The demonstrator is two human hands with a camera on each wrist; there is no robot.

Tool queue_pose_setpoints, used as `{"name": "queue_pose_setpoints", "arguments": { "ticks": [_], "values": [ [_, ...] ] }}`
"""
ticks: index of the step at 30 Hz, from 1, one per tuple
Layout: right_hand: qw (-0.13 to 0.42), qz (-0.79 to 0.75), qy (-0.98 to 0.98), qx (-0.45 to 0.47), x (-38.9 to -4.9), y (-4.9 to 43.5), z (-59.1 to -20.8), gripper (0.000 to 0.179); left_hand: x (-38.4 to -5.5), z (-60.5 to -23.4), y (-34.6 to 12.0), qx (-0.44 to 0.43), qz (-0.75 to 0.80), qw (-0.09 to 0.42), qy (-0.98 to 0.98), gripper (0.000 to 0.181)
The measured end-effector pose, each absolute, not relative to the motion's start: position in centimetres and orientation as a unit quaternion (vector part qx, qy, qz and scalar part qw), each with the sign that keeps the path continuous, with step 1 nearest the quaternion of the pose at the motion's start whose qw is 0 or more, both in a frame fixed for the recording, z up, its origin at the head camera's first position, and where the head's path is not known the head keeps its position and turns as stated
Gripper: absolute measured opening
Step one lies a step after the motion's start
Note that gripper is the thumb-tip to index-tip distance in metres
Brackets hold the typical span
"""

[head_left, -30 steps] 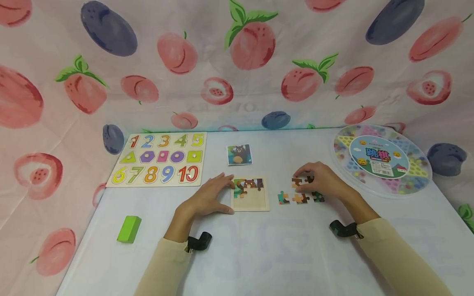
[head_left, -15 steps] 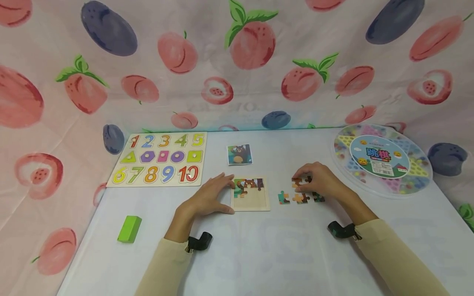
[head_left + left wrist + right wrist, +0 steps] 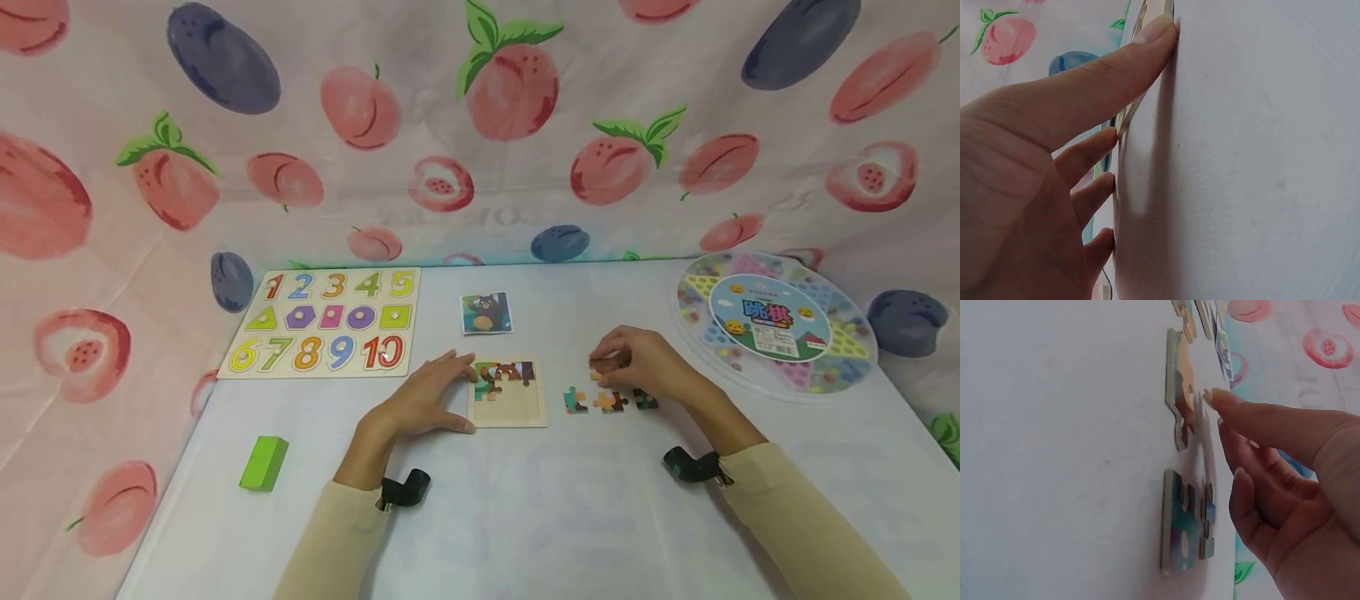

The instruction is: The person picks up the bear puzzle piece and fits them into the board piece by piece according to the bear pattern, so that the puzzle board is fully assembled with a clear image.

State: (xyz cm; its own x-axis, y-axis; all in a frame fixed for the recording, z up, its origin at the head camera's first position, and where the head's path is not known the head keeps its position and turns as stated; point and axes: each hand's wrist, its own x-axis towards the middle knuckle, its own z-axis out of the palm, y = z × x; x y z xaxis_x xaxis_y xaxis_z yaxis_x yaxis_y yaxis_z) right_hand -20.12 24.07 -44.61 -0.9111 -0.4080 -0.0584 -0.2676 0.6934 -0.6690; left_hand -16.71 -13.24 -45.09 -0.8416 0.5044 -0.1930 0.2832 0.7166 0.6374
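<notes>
A square wooden puzzle tray point(image 3: 510, 410) lies mid-table, with several bear-picture pieces fitted along its top and left. My left hand point(image 3: 423, 400) rests at the tray's left side, thumb and fingers spread. In the left wrist view the thumb point(image 3: 1110, 81) lies straight along the tray's edge. To the right of the tray, my right hand point(image 3: 645, 362) pinches a brown puzzle piece point(image 3: 595, 368) low over the table, the piece mostly hidden by the fingers. Loose in front of it lie a teal piece point(image 3: 575, 401), an orange-brown piece point(image 3: 611, 402) and a dark green piece point(image 3: 645, 399).
A picture card of a bear point(image 3: 486, 313) lies behind the tray. A number and shape board point(image 3: 318, 327) is at back left, a green block point(image 3: 264, 463) at front left. A round Chinese checkers set point(image 3: 776, 323) stands at back right, near the fruit-print curtain point(image 3: 517, 167).
My right fingers have drawn closer together around the brown piece, covering more of it and the piece behind. My left hand and the tray stay in place.
</notes>
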Motion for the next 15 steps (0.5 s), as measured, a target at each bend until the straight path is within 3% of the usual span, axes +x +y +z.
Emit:
{"name": "queue_pose_setpoints", "arguments": {
  "ticks": [10,15],
  "values": [
    [0.073,-0.378,0.897,-0.217,-20.2,22.4,-44.0,0.028,-16.7,-45.2,-13.3,0.218,0.31,0.179,0.908,0.063],
    [0.099,-0.411,0.877,-0.228,-20.0,20.9,-43.8,0.028,-16.8,-45.2,-13.4,0.223,0.311,0.179,0.906,0.063]
  ]
}}
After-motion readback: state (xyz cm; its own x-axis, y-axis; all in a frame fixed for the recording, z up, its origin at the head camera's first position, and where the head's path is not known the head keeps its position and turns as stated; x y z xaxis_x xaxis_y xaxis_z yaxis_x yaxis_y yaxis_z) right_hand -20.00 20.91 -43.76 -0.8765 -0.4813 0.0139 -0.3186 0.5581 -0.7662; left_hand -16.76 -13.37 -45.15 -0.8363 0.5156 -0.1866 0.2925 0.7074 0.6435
